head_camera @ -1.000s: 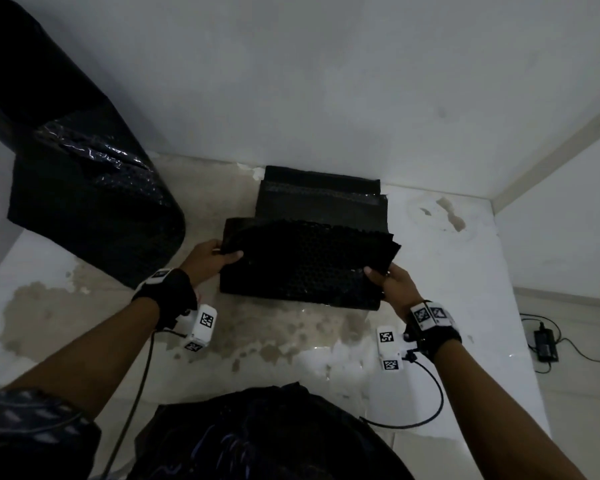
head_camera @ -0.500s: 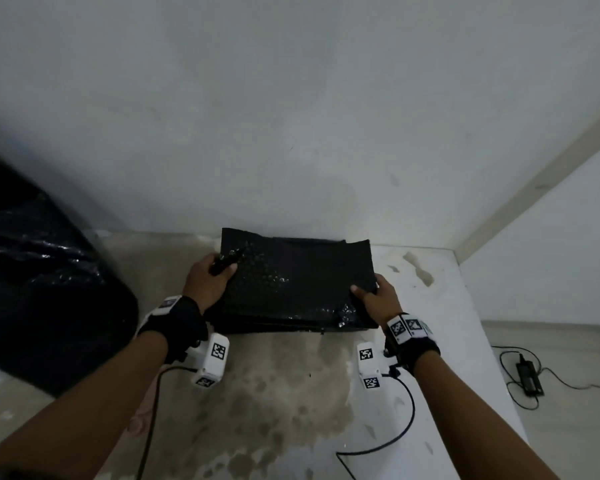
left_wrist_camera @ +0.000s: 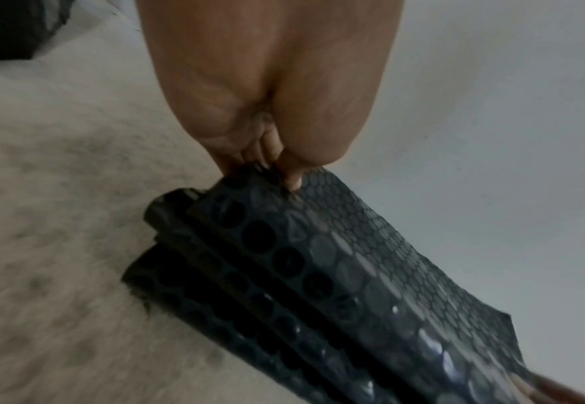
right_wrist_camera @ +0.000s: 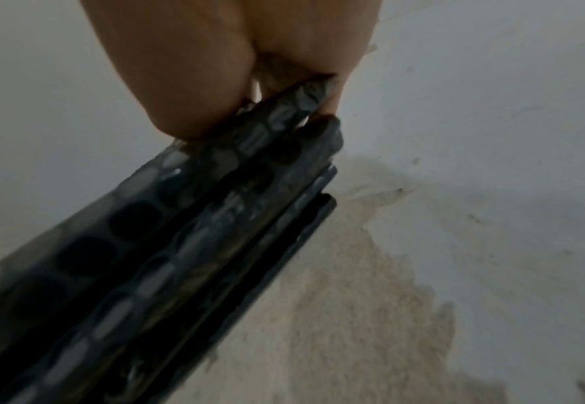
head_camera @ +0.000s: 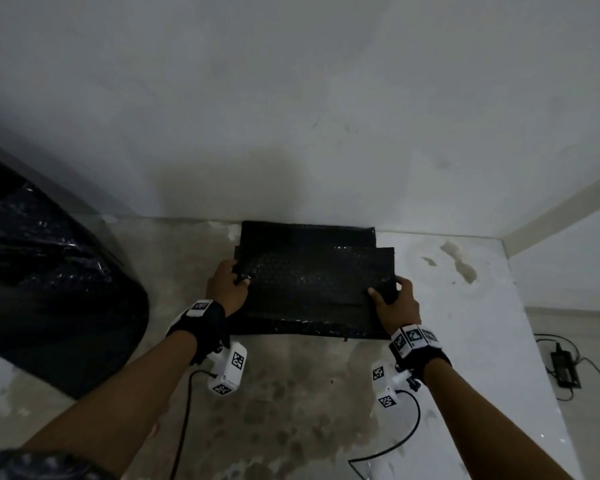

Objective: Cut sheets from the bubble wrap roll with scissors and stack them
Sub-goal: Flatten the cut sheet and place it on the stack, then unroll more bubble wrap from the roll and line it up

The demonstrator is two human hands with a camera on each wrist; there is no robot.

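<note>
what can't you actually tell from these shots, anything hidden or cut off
- Scissors: in no view.
- Bubble wrap roll: cut off by the head view's left edge; its full size is unknown.
- Stack: sheet count unclear; dark layers merge, and the top sheet covers most.
- Left hand and right hand: fingers under the sheet are hidden.
- Right wrist view: sheet edges blurred.

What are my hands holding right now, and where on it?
Both hold the top bubble wrap sheet: left hand pinches its left edge, right hand its right edge, above the stack.
</note>
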